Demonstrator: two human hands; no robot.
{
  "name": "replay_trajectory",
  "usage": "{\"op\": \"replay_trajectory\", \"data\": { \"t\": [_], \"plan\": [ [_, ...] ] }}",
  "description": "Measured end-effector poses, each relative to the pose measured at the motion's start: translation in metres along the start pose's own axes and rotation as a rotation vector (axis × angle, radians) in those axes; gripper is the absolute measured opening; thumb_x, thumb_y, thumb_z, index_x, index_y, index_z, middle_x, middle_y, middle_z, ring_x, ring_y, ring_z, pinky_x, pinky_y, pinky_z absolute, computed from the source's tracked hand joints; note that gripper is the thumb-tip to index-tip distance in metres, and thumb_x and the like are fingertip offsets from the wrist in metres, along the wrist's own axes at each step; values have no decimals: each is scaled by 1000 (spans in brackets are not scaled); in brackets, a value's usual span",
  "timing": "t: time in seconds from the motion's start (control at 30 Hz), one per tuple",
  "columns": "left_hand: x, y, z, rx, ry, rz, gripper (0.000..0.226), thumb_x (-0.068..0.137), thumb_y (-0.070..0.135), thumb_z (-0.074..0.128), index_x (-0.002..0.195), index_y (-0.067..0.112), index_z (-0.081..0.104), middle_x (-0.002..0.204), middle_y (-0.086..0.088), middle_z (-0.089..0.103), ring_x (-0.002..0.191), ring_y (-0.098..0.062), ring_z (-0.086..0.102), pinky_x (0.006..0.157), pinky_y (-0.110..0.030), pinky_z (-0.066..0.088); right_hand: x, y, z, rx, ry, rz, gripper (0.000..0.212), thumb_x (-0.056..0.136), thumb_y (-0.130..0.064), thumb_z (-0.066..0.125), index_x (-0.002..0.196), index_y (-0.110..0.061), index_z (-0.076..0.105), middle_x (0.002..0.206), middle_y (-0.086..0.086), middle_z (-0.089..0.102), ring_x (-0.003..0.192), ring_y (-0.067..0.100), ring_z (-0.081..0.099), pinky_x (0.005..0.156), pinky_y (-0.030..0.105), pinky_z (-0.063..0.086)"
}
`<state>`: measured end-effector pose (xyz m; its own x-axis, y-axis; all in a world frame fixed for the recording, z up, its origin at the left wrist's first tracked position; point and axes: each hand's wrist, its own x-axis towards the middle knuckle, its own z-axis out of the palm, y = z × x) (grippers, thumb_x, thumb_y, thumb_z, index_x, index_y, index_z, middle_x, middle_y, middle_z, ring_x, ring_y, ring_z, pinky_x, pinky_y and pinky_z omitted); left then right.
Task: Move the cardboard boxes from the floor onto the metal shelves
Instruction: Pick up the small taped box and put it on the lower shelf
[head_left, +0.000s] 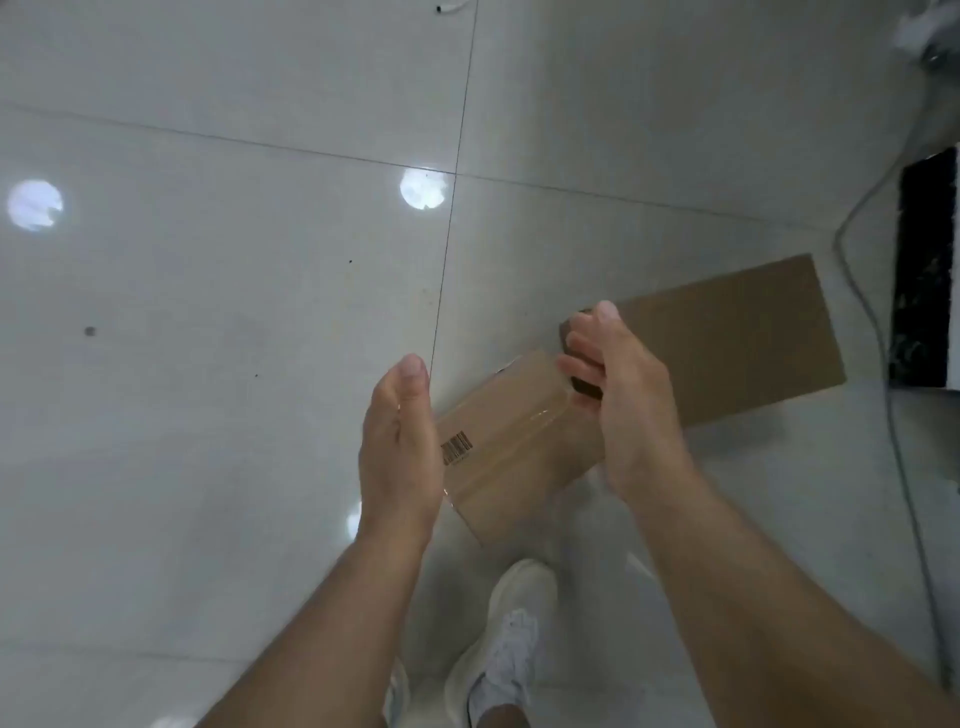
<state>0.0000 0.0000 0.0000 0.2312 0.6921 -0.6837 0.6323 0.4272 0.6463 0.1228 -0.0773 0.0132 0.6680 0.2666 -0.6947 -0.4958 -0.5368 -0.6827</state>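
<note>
The left hand (400, 447) is open, palm turned inward and fingers straight, pressed flat against the left side of a small cardboard box (511, 447). The right hand (618, 395) is on the opposite side, its fingers (582, 345) curled over the box's far right corner, so the box is clasped between the two hands. Whether the box rests on the floor (234, 312) or is already lifted off it cannot be told. The box is taped along its top with clear tape, and one barcode (456, 449) shows near the left hand.

Just behind the right hand lies a second box (737, 338), longer and flat, on the floor; two boxes in all. Below the held box is one white shoe (506, 649), with the edge of a second shoe at its left. The floor is of large pale glossy tiles carrying three round light reflections. At the right edge a thin cable (883, 353) runs down past a dark panel (924, 270).
</note>
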Motion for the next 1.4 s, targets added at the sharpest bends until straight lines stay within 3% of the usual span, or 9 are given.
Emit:
{"op": "replay_trajectory", "data": {
  "t": [0.17, 0.3, 0.4, 0.57, 0.77, 0.9, 1.03, 1.17, 1.4],
  "plan": [
    [41, -54, 15, 48, 40, -138, 67, 94, 59, 19, 153, 26, 19, 162, 5, 16, 149, -11, 14, 111, -24, 11, 38, 38, 16, -95, -6, 7, 39, 95, -43, 39, 115, -20, 63, 114, -2, 61, 108, 9, 53, 98, 27, 38],
    [65, -86, 25, 20, 36, -322, 77, 90, 66, 19, 154, 24, 6, 164, 0, 5, 151, -19, 7, 118, -39, 8, 70, 73, 25, -326, -2, -25, 69, 88, -61, 31, 148, -27, 29, 157, -4, 27, 145, 18, 22, 119, 44, 15],
    [77, -106, 31, -3, -4, -478, 85, 86, 72, 20, 154, 23, 4, 164, -2, 9, 150, -25, 12, 118, -45, 11, 87, 91, 32, -449, 8, 9, 76, 85, -67, 29, 151, -30, 14, 162, -1, 12, 149, 23, 11, 119, 48, 10],
    [87, -118, 37, -101, -60, -534, 114, 53, 85, 21, 145, 18, 38, 145, -5, 49, 133, -27, 45, 111, -48, 34, 96, 104, 36, -534, -24, 88, 89, 76, -76, 25, 151, -29, 11, 160, 3, 20, 146, 30, 20, 116, 53, 17],
    [93, -104, 18, -106, 178, -410, 50, 90, 38, 34, 125, 8, 54, 119, -17, 61, 90, -29, 58, 75, -36, 50, 89, 93, 39, -519, 35, 81, 81, 84, -67, 33, 149, -20, 24, 154, 15, 24, 141, 33, 27, 114, 46, 25],
    [101, -101, 2, -107, 222, -370, 53, 85, 8, 39, 138, 7, 44, 131, -16, 56, 108, -35, 59, 64, -27, 41, 84, 96, 43, -551, 76, 63, 46, 92, -44, 38, 125, -17, 54, 128, 20, 50, 117, 36, 49, 100, 42, 41],
    [102, -108, -7, -56, 214, -331, 49, 83, 0, 37, 124, 14, 60, 107, -2, 63, 72, -8, 54, 54, -21, 39, 84, 115, 47, -475, 64, 159, 17, 89, -15, 44, 100, -13, 57, 111, 13, 65, 101, 30, 60, 88, 43, 49],
    [106, -121, -8, 8, 182, -386, 44, 85, 14, 38, 124, 10, 58, 124, -12, 59, 89, -27, 54, 62, -27, 39, 83, 134, 48, -483, 2, 212, 20, 86, -22, 53, 96, -8, 63, 102, 12, 68, 96, 30, 63, 86, 41, 50],
    [111, -109, -5, 11, 122, -323, 42, 89, 34, 44, 128, 18, 46, 136, -6, 52, 103, -25, 51, 83, -36, 43, 85, 130, 56, -413, -44, 205, 38, 85, -34, 54, 116, -12, 56, 108, 2, 62, 95, 22, 58, 73, 30, 42]
  ]
}}
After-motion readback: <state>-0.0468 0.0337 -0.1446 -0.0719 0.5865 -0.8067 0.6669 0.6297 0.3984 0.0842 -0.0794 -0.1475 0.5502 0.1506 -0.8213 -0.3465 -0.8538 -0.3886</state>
